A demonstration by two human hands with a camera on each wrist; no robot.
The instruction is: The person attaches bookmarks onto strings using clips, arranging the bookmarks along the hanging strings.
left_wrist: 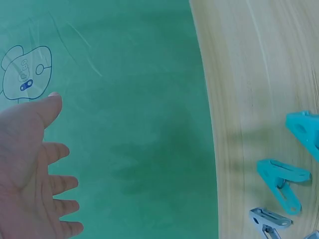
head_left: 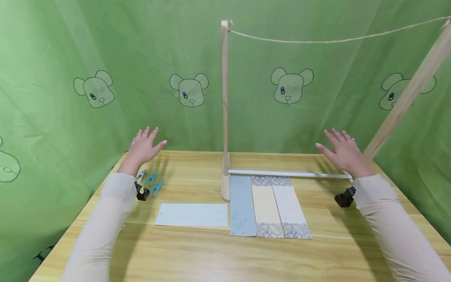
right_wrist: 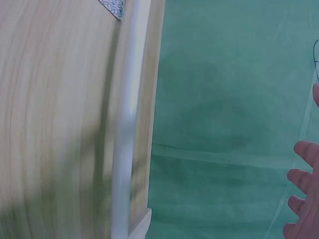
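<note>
While the left hand (head_left: 142,150) hangs in the air near the small clips (head_left: 151,179), fingers spread wide, we note the right hand (head_left: 346,154) likewise splayed near the white bar (head_left: 289,174). We record three paper strips (head_left: 268,205) side by side, far ends at the bar; left of them, a pale strip (head_left: 192,214) lies crosswise.

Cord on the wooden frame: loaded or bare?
Bare. Nothing hangs from the cord in the head view; the strips and clips lie on the table.
</note>
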